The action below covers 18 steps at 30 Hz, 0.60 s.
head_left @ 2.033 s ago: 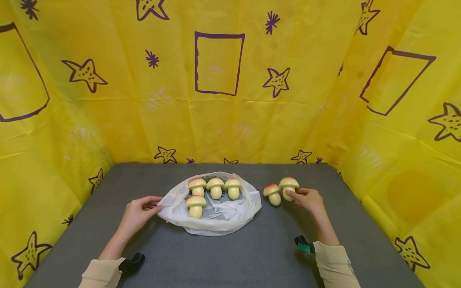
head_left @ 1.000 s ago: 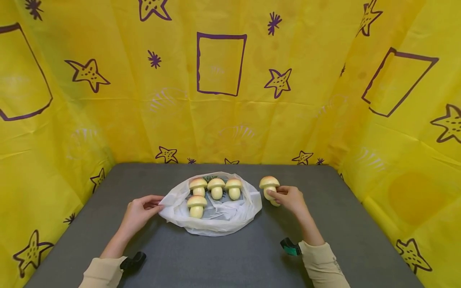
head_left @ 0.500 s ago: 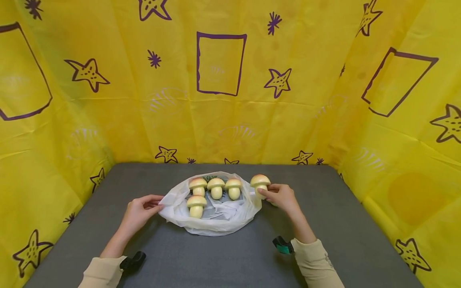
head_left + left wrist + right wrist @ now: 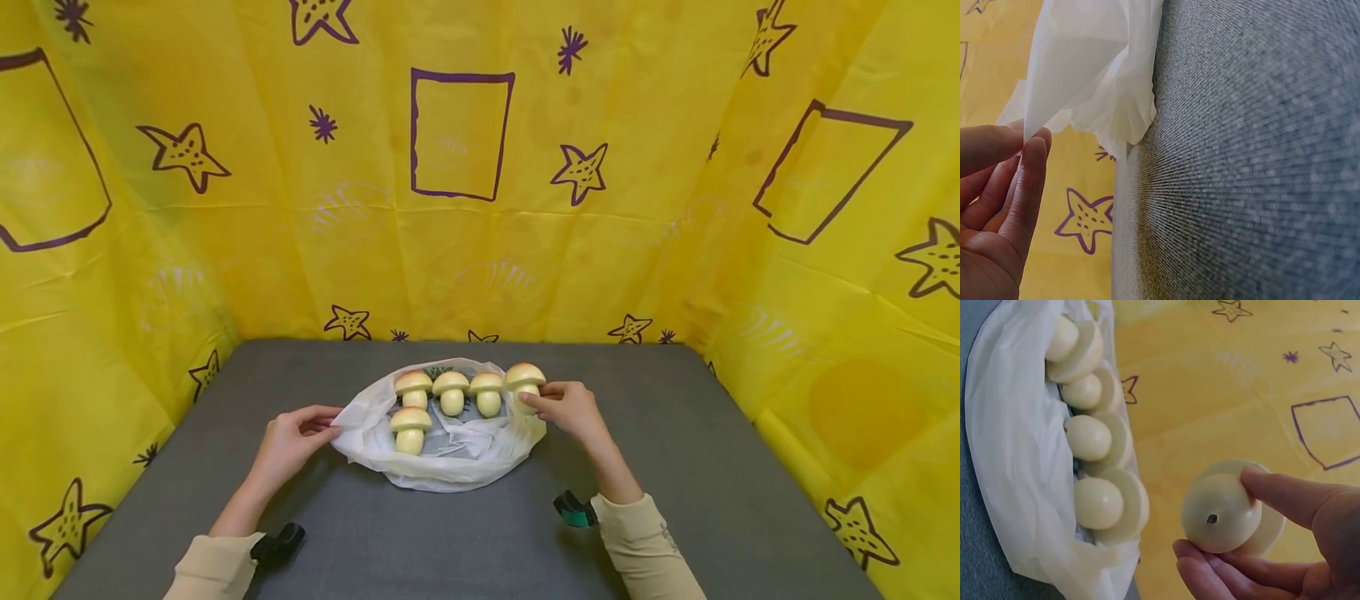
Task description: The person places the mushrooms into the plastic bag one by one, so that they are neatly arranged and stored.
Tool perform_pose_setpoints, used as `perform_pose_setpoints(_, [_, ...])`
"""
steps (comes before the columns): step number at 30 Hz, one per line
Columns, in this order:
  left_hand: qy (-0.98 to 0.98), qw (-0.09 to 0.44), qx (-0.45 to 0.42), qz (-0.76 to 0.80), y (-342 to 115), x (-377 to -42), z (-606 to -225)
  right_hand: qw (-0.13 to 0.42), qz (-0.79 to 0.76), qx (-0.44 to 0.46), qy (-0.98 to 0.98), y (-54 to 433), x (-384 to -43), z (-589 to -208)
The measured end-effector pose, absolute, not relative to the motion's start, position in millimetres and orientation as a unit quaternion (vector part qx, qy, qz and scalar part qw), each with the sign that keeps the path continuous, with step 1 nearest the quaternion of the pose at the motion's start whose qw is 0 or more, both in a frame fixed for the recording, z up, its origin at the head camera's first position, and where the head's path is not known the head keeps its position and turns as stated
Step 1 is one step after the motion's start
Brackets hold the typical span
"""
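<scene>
A white plastic bag (image 4: pixel 442 477) lies spread on the table with its mouth wide. Several artificial mushrooms, pale with reddish-tinged caps, stand inside, one of them a front mushroom (image 4: pixel 409 432). At the bag's left edge, my left hand (image 4: pixel 291 446) pinches the thin plastic between thumb and fingers, as the left wrist view shows. My right hand (image 4: pixel 573 410) holds another mushroom (image 4: pixel 524 378) by its stem, cap up, over the bag's right rim. A small dark hole marks the bottom of this mushroom (image 4: pixel 1222 515) in the right wrist view, where it is apart from the bagged ones.
The dark grey table (image 4: pixel 420 550) stretches under both forearms. A yellow curtain (image 4: pixel 285 267) printed with purple starfish encloses its back and sides. Each wrist carries a black strap-on device, such as the left device (image 4: pixel 277 543).
My right hand has carried its mushroom leftward, from the table's right side to the bag's rim. A second mushroom seen on the table there is now out of sight. My left hand has stayed put.
</scene>
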<state>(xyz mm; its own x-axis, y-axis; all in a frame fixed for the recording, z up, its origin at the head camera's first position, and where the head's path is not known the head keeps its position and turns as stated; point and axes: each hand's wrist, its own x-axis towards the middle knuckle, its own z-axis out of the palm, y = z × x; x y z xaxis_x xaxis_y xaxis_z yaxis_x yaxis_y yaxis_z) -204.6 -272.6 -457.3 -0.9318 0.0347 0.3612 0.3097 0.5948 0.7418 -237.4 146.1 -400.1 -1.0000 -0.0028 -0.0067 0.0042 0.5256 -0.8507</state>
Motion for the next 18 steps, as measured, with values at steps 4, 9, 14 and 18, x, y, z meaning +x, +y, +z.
perform_pose_setpoints(4, [-0.878, 0.156, -0.099, -0.442, -273, -205, -456, 0.009, -0.497, -0.011, 0.867, 139, -238, -401])
perform_pose_setpoints(9, [-0.879, 0.159, -0.100, -0.438, -273, -205, -456, 0.017, -0.519, -0.028, 0.854, 130, -238, -401])
perform_pose_setpoints(14, [-0.882, 0.154, -0.100, -0.435, -273, -205, -457, 0.018, -0.509, -0.034, 0.860, 122, -238, -404])
perform_pose_setpoints(18, [-0.882, 0.155, -0.101, -0.434, -273, -206, -458, 0.021, -0.509, -0.040, 0.859, 117, -238, -406])
